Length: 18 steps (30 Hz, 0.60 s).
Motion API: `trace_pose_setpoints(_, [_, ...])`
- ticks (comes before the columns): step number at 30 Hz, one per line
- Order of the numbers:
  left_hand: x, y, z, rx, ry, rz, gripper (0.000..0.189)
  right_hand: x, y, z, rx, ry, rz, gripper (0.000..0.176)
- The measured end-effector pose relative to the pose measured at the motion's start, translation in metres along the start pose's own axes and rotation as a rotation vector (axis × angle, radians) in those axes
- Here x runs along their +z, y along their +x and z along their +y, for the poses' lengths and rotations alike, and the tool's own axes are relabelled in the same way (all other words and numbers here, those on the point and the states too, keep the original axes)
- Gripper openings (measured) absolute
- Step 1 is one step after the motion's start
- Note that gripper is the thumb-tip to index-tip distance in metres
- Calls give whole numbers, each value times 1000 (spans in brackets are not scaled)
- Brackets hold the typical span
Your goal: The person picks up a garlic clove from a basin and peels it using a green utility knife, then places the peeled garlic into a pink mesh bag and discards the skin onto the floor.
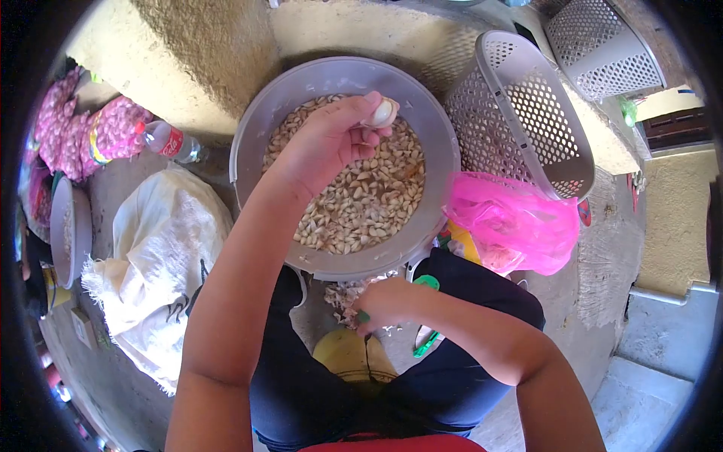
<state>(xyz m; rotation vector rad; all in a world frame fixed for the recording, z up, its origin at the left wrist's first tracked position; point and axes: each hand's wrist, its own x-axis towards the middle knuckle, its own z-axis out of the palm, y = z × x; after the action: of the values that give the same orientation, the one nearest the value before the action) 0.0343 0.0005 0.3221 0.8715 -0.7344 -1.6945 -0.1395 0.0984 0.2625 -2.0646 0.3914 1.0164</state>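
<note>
Closest in, the right hand (384,305) sits low by the knees, fingers curled shut around a green thing (364,316). It may be a small knife, but most of it is hidden. Just beside it lies a little pile of skins (340,295).

Farther out, the left hand (331,143) is up over the gray bowl (252,135). Its thumb and fingertips pinch one peeled garlic clove (382,113), which lies sideways and sticks out to the right of the fingers. The clove hangs right above the heap of cloves (369,200), near the far rim and well apart from the right hand.

The bowl is wide and open on top. A pink bag (520,222) and a tipped basket (527,113) crowd its right side. A white sack (162,248) sits on the left.
</note>
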Motion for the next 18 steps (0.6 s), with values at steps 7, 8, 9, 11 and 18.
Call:
trace_pose_setpoints(7, [11,-4,2,19,147,8,27,-21,-2,10,140,113,332,40])
trace_pose_setpoints(8, [12,-5,3,26,172,22,27,-31,-3,17,209,155,555,39])
trace_pose_setpoints(9, [11,-5,2,27,153,14,27,-41,-7,25,276,198,778,38])
trace_pose_setpoints(11, [11,-6,1,30,113,-6,28,-82,-42,25,359,458,955,40])
trace_pose_setpoints(18, [5,-3,1,-50,24,-99,27,-108,-64,37,-227,1191,1319,34])
